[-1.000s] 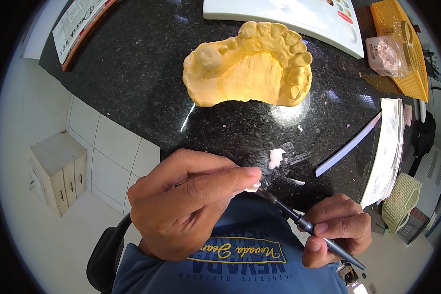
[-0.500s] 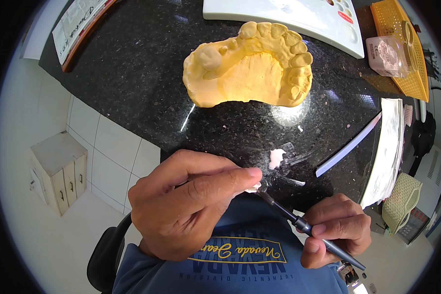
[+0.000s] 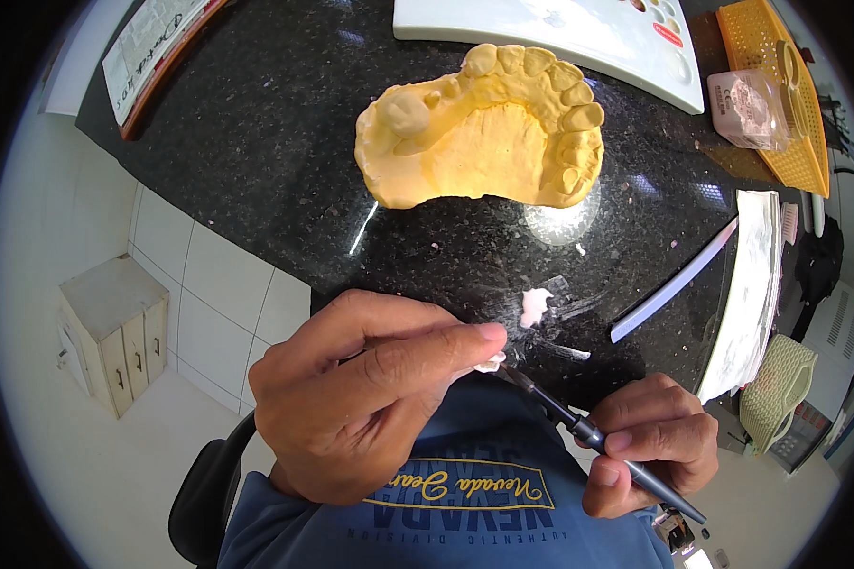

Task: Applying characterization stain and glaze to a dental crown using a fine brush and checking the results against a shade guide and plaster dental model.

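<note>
My left hand (image 3: pixel 365 394) is closed in a pinch, thumb and finger together on a small white piece (image 3: pixel 491 362). Most of that piece is hidden by the fingers. With the fingertips of my right hand (image 3: pixel 659 446) I grip a slim brush (image 3: pixel 562 413) with a dark handle. Its tip lies right by the white piece; whether they touch I cannot tell. Just beyond my fingers, a dab of pale pink paste (image 3: pixel 535 307) sits on the table among whitish smears. Farther off rests a yellow dental cast (image 3: pixel 484 156) with a row of teeth.
The black speckled table (image 3: pixel 256 123) also bears a white palette (image 3: pixel 560 28) with wells, a clear box (image 3: pixel 750 109), an orange basket (image 3: pixel 807 142), a curved bluish strip (image 3: pixel 674 280) and a folded white pad (image 3: pixel 745 294). A small cabinet (image 3: pixel 114 332) stands at left.
The brush tip has shifted very slightly to the right, showing more of the white piece. Both hands keep nearly the same place and grip.
</note>
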Available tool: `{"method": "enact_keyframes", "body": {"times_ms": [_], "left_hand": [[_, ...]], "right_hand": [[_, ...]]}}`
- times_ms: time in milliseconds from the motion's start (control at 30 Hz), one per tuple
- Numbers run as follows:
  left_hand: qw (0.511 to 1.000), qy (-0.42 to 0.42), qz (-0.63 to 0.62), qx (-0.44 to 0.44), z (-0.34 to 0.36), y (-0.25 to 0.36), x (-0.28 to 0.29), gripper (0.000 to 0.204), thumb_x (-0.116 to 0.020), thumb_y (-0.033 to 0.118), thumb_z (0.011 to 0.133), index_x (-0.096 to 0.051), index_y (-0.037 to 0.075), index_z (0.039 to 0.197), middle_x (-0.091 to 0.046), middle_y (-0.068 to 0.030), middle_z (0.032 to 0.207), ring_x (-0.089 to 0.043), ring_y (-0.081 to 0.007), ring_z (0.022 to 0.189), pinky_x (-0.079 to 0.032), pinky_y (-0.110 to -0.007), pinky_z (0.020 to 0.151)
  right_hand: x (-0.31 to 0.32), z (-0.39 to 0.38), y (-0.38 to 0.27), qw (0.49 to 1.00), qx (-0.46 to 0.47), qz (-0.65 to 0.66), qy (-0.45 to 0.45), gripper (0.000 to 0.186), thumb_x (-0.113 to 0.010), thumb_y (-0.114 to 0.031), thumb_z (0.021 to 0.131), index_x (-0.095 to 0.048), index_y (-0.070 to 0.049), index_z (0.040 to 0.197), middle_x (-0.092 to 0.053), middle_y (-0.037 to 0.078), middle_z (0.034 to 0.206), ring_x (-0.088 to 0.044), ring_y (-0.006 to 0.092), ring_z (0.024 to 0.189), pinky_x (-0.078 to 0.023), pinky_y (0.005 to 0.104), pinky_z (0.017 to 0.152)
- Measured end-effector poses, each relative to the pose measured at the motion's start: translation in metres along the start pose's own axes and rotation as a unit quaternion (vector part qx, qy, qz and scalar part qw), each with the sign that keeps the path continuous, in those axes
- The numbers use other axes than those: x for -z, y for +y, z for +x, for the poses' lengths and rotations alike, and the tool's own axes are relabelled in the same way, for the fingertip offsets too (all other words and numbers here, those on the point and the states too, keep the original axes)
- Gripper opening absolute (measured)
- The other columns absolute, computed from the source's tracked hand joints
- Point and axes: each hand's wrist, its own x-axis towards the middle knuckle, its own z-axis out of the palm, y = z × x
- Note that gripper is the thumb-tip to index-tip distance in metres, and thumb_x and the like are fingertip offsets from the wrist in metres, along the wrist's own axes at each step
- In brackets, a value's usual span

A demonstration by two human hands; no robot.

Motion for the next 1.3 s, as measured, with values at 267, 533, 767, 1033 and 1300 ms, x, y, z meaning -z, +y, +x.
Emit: {"method": "enact_keyframes", "body": {"times_ms": [267, 533, 767, 1033, 1300], "left_hand": [[1.0, 0.002, -0.002, -0.001, -0.0005, -0.0006, -0.0004, 0.032, -0.071, -0.014, 0.059, -0.07, 0.006, 0.084, -0.063, -0.0096, 0.074, -0.059, -0.013, 0.061, -0.045, -0.022, 0.053], [1.0, -0.005, 0.002, -0.01, 0.0006, -0.0011, 0.0008, 0.033, -0.072, -0.014, 0.058, -0.07, 0.006, 0.084, -0.063, -0.0098, 0.074, -0.059, -0.0137, 0.061, -0.045, -0.022, 0.053], [1.0, -0.012, 0.003, -0.001, 0.0008, 0.0011, 0.0014, 0.031, -0.072, -0.013, 0.06, -0.07, 0.006, 0.084, -0.063, -0.0096, 0.075, -0.06, -0.0136, 0.062, -0.046, -0.022, 0.053], [1.0, -0.012, -0.002, 0.001, 0.0008, 0.0, 0.0021, 0.031, -0.072, -0.013, 0.06, -0.071, 0.005, 0.085, -0.063, -0.0103, 0.075, -0.06, -0.0134, 0.062, -0.047, -0.022, 0.054], [1.0, -0.013, -0.012, 0.004, 0.0, -0.0022, 0.0052, 0.028, -0.071, -0.013, 0.063, -0.07, 0.003, 0.086, -0.063, -0.0116, 0.075, -0.06, -0.0134, 0.064, -0.047, -0.022, 0.055]], "right_hand": [[0.0009, 0.0005, 0.0016, 1.0, 0.011, 0.001, -0.009, 0.021, -0.08, -0.005, 0.066, -0.064, -0.005, 0.079, -0.064, 0.008, 0.068, -0.065, 0.0196, 0.061, -0.054, 0.028, 0.052], [0.0065, 0.0052, 0.0071, 0.992, 0.082, -0.026, -0.095, 0.024, -0.066, -0.004, 0.071, -0.05, -0.003, 0.089, -0.056, 0.009, 0.071, -0.055, 0.0148, 0.057, -0.047, 0.0244, 0.05], [0.0034, 0.0016, 0.0027, 0.997, 0.049, -0.01, -0.05, 0.022, -0.073, -0.004, 0.069, -0.056, -0.004, 0.084, -0.06, 0.009, 0.07, -0.06, 0.0174, 0.059, -0.05, 0.0265, 0.051], [0.002, 0.0011, 0.002, 1.0, 0.015, 0.003, -0.01, 0.022, -0.08, -0.005, 0.066, -0.062, -0.005, 0.08, -0.064, 0.008, 0.068, -0.065, 0.0198, 0.061, -0.054, 0.0283, 0.052], [0.0077, 0.0018, 0.0069, 0.993, 0.085, -0.011, -0.077, 0.022, -0.065, -0.007, 0.076, -0.05, -0.003, 0.091, -0.054, 0.008, 0.072, -0.055, 0.0149, 0.058, -0.045, 0.0238, 0.05]]}}
